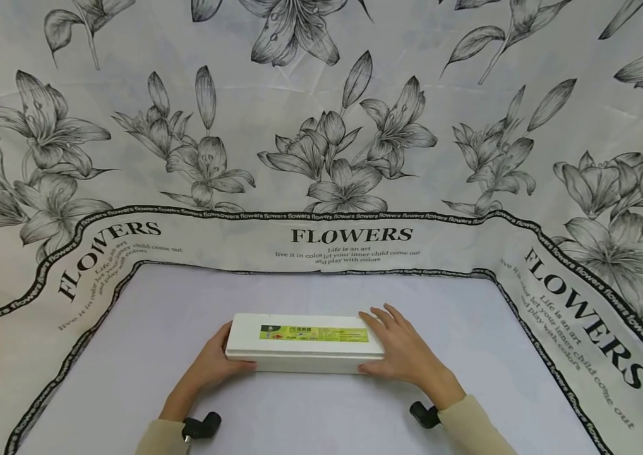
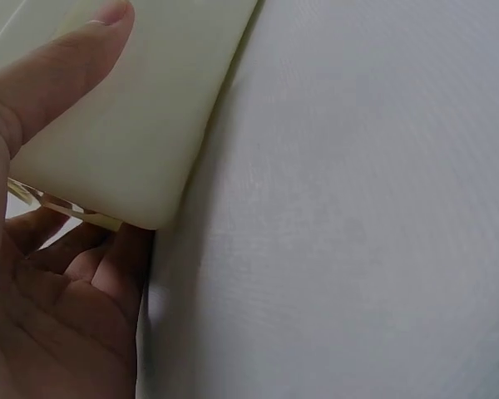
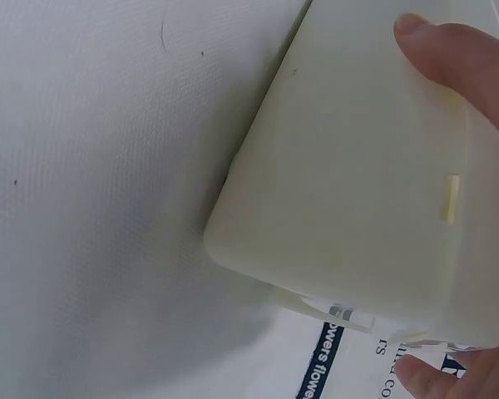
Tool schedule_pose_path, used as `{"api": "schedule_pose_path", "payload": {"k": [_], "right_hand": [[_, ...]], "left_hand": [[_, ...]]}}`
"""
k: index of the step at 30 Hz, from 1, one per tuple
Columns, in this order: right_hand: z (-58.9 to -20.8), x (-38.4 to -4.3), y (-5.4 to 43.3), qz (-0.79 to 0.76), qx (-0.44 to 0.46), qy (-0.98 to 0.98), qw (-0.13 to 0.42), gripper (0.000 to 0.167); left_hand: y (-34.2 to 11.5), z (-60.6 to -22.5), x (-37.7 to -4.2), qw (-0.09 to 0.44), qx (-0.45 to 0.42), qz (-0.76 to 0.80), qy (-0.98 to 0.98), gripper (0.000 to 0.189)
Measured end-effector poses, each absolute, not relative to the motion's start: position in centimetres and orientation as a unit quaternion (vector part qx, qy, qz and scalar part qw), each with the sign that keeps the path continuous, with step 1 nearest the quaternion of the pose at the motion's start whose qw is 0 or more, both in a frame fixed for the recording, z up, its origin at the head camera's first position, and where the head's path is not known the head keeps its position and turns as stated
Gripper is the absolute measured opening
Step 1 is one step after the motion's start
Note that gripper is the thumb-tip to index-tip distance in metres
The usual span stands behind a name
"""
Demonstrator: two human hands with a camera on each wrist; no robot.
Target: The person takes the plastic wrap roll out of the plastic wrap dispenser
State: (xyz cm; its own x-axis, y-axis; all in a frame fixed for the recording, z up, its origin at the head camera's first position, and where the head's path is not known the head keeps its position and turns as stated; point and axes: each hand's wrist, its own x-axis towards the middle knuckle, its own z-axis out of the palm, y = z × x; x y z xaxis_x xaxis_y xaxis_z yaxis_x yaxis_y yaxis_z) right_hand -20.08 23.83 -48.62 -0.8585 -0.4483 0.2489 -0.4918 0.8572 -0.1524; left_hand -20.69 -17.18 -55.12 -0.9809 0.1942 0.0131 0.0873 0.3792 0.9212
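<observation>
A long white plastic box (image 1: 307, 364) with a lid sits crosswise on the white tabletop, a yellow-green label (image 1: 314, 333) along its top. My left hand (image 1: 210, 360) grips the left end, thumb on the front wall and fingers round the far side. At the opposite end my right hand (image 1: 403, 351) holds the box, its thumb low on the front and its fingers spread over the lid's right end. The left wrist view shows the left thumb (image 2: 66, 71) flat against the smooth wall. In the right wrist view a small slot (image 3: 452, 199) shows near the wall's edge.
White cloth (image 1: 145, 328) covers the table. Behind and along both sides runs a curtain (image 1: 350, 253) printed with flowers and lettering. Small black wrist cameras (image 1: 202, 426) sit at both cuffs.
</observation>
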Motion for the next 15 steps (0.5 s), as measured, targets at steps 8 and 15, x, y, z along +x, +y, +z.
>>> {"api": "schedule_pose_path", "payload": {"k": [8,15], "right_hand": [[-48.82,-20.19,23.77,0.120,0.228,-0.962,0.091,0.104],[-48.89,-20.17,23.56,0.128,0.225,-0.962,0.086,0.104]], "left_hand": [[-17.40,-55.89,-20.91,0.055,0.083,0.566,0.818,0.116],[-17.65,-55.94,-20.81,0.051,0.093,0.570,0.815,0.115]]}}
